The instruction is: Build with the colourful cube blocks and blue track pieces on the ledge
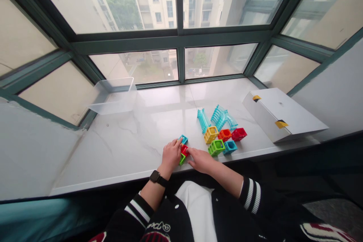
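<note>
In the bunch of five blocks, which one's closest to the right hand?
The green block in the front row, just left of the blue block. It lies beside the right hand; the other four sit farther away.

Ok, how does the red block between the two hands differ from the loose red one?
The handled red block is partly hidden between the left hand and right hand; the loose red block is clear of both. The handled red block lies between a blue block and a green block; the loose red block sits beside an orange block. Both are red.
</note>
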A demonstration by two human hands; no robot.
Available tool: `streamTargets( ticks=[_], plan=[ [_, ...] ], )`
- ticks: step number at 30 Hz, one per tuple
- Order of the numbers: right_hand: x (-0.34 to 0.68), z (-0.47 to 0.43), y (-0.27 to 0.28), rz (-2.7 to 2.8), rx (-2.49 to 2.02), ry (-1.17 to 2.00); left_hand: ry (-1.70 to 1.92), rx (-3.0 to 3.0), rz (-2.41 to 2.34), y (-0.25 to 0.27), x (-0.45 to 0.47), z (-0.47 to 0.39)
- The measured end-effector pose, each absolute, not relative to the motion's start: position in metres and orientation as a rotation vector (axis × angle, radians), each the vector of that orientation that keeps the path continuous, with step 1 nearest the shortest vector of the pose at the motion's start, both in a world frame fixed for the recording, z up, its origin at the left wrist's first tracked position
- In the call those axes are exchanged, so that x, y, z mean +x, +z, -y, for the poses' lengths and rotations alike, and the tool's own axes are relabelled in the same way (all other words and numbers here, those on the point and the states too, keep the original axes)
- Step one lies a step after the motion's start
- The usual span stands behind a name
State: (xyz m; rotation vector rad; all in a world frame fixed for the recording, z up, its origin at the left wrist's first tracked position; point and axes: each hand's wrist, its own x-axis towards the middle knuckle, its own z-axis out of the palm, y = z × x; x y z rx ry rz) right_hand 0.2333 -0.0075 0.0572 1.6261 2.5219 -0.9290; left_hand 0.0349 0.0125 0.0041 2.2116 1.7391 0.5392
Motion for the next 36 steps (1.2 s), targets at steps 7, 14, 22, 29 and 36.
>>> streamTargets(
  ticks=[7, 14, 22, 29, 36],
  plan=[
    [0.232, 0.008, 0.056, -2.467, 1.709, -0.892, 0.571, 2.224, -1.716, 0.003, 0.029, -0.017],
    [0.236, 0.01, 0.055, -2.524, 1.806, -0.868, 0.62, 2.229, -1.717, 0.003, 0.021, -0.019],
    [0.234, 0.016, 0.072, -2.799, 1.91, -0.98, 0.508, 2.322, -1.758, 0.006, 0.019, -0.021],
    [0.24, 0.017, 0.098, -3.065, 1.973, -1.338, 0.417, 2.322, -1.743, 0.018, 0.021, -0.021],
    [0.248, 0.025, 0.125, -3.414, 1.849, -1.245, 0.35, 2.341, -1.722, 0.021, 0.021, -0.026]
  ],
)
